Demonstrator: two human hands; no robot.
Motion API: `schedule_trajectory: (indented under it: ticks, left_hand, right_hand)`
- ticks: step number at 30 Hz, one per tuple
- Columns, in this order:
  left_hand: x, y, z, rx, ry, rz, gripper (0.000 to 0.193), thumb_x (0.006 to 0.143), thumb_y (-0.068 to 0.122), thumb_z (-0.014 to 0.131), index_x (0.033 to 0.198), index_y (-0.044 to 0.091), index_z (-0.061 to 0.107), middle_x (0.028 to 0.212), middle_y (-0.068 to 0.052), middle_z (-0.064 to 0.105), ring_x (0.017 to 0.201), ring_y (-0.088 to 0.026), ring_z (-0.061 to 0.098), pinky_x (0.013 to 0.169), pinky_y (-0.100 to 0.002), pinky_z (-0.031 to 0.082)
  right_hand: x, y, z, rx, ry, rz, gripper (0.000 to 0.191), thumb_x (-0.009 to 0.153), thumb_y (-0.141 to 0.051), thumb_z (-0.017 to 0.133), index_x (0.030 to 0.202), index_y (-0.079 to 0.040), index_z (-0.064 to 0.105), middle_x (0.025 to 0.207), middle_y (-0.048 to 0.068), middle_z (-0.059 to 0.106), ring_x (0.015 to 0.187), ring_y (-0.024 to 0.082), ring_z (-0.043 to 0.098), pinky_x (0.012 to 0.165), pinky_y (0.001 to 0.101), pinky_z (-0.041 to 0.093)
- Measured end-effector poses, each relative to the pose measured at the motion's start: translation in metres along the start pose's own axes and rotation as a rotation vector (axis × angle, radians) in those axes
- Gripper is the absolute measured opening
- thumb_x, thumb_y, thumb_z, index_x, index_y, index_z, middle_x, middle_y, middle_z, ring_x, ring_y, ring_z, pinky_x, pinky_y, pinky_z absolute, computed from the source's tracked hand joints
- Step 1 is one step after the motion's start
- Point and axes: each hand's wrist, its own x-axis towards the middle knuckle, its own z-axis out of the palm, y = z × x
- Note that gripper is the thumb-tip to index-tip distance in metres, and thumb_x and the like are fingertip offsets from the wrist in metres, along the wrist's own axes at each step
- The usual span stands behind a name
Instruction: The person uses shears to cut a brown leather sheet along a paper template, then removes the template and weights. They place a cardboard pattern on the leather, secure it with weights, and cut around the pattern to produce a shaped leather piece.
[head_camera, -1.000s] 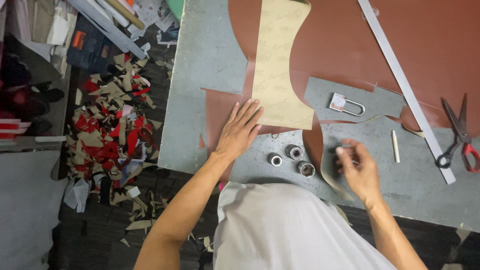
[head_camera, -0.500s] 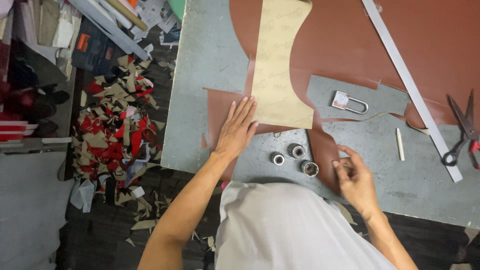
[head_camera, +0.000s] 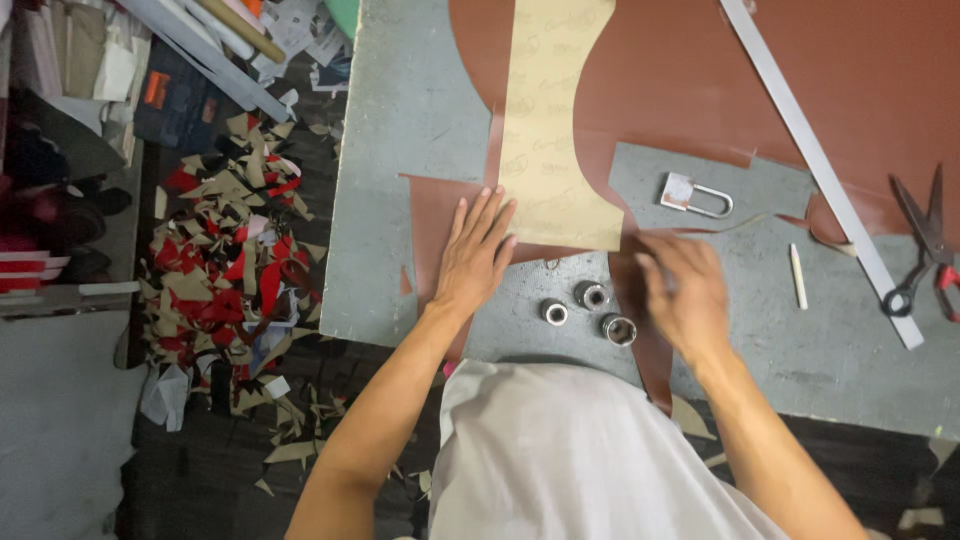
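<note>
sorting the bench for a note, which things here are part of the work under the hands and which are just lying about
In hand:
left hand, flat on the brown sheet
paper pattern
right hand, blurred, on the brown sheet

Lying about:
padlock
three metal sockets
white marker
scissors
long ruler
scraps on the floor

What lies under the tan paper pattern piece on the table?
The tan paper pattern piece lies on the reddish-brown leather sheet, which spreads over the grey table. The left hand presses the leather beside the pattern's lower edge. Whatever is beneath the leather is hidden.
</note>
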Motion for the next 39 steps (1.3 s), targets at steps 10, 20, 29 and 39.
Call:
schedule_trajectory:
  ticks: [10, 20, 29, 39]
  left_hand:
    - [0.0, -0.007, 0.012, 0.043, 0.072, -0.022, 0.054, 0.103, 0.022, 0.06, 0.151, 0.001, 0.047, 0.162, -0.011, 0.04, 0.153, -0.029, 0.033, 0.128, -0.051, 0.023]
    - [0.001, -0.008, 0.007, 0.05, 0.039, -0.036, 0.056, 0.104, 0.021, 0.059, 0.153, 0.0, 0.043, 0.163, -0.012, 0.038, 0.154, -0.029, 0.03, 0.128, -0.051, 0.021]
    - [0.0, -0.005, 0.003, 0.016, 0.024, -0.062, 0.053, 0.106, 0.021, 0.053, 0.154, 0.002, 0.042, 0.164, -0.013, 0.036, 0.154, -0.029, 0.03, 0.129, -0.051, 0.019]
    - [0.001, -0.005, 0.004, 0.011, 0.032, -0.053, 0.049, 0.104, 0.015, 0.053, 0.152, 0.004, 0.046, 0.163, -0.014, 0.038, 0.153, -0.031, 0.031, 0.128, -0.053, 0.021]
  right_hand:
    - [0.016, 0.003, 0.041, -0.083, -0.219, -0.306, 0.046, 0.102, -0.022, 0.057, 0.143, 0.001, 0.057, 0.149, 0.018, 0.055, 0.145, 0.032, 0.044, 0.122, 0.0515, 0.028]
    - [0.018, 0.001, 0.033, 0.036, -0.229, -0.244, 0.058, 0.093, -0.014, 0.066, 0.148, -0.003, 0.052, 0.153, 0.02, 0.05, 0.142, 0.039, 0.045, 0.119, 0.0477, 0.032]
    - [-0.04, -0.001, 0.004, 0.235, -0.141, 0.38, 0.068, 0.087, -0.009, 0.075, 0.15, -0.013, 0.051, 0.128, 0.016, 0.065, 0.101, 0.026, 0.067, 0.084, 0.0346, 0.054]
    - [-0.11, 0.077, -0.015, 0.516, -0.459, 0.768, 0.075, 0.098, -0.004, 0.074, 0.167, -0.012, 0.046, 0.088, 0.02, 0.067, 0.073, 0.024, 0.058, 0.068, 0.0409, 0.054]
